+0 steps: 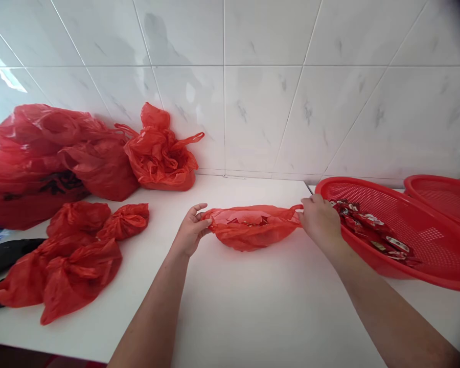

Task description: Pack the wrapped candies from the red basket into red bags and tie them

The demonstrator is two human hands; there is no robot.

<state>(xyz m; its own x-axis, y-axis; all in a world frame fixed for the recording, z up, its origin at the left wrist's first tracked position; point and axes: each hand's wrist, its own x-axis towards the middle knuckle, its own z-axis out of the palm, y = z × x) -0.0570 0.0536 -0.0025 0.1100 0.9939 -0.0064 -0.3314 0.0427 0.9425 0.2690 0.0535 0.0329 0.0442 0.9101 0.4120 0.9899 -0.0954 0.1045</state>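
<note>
Stretched between my two hands is a red plastic bag, its mouth pulled wide from side to side. Small red and gold wrapped pieces show inside it. My left hand pinches the bag's left edge between thumb and fingers. On the other side, my right hand grips the right handle, fingers closed round it. Close beyond my right hand stands a red perforated plastic basket holding several red wrapped packets.
Tied red bags lie on the white table at left. Larger filled red bags and another red bag stand against the tiled wall. A second red basket is behind the first. Something black lies far left.
</note>
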